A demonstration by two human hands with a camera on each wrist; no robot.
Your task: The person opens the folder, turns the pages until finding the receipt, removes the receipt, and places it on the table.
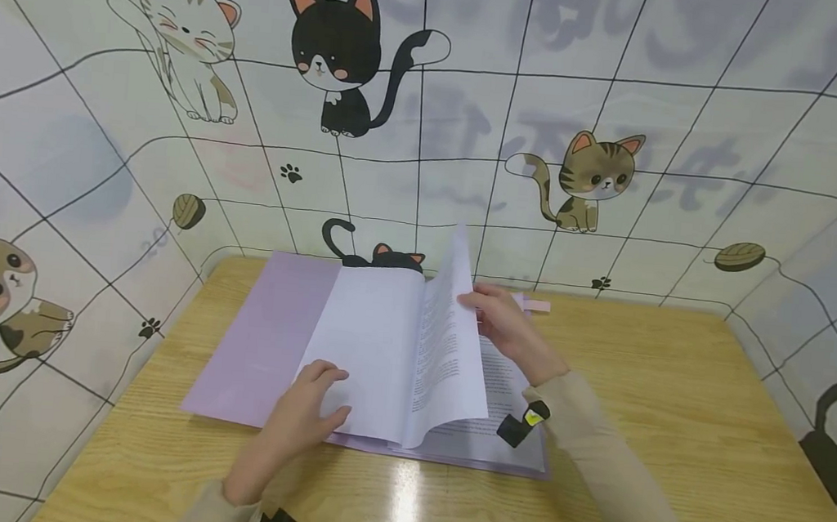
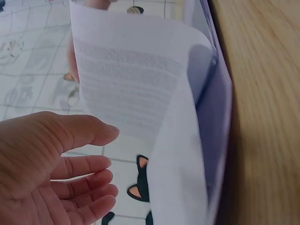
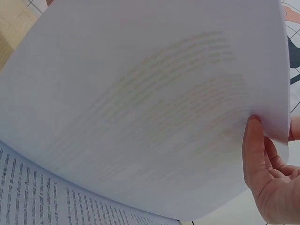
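A purple folder (image 1: 265, 339) lies spread on the table, holding a stack of printed sheets. My right hand (image 1: 505, 325) pinches the outer edge of one page (image 1: 449, 345), which stands raised and bowed in mid-turn. In the right wrist view, thumb and fingers grip that page (image 3: 154, 108) at its edge, and print shows through faintly from its other side. Over the lower left part of the blank left-hand page (image 1: 368, 339) is my left hand (image 1: 311, 408), fingers spread and holding nothing. The left wrist view shows its thumb and fingers apart beside the curved paper (image 2: 131, 70).
Pink tabs (image 1: 536, 305) stick out past the folder's upper right edge. The wooden table (image 1: 671, 420) extends on both sides. Behind it rises a white gridded backdrop (image 1: 467, 117) with cartoon cats. Both wrists carry small black devices (image 1: 524, 423).
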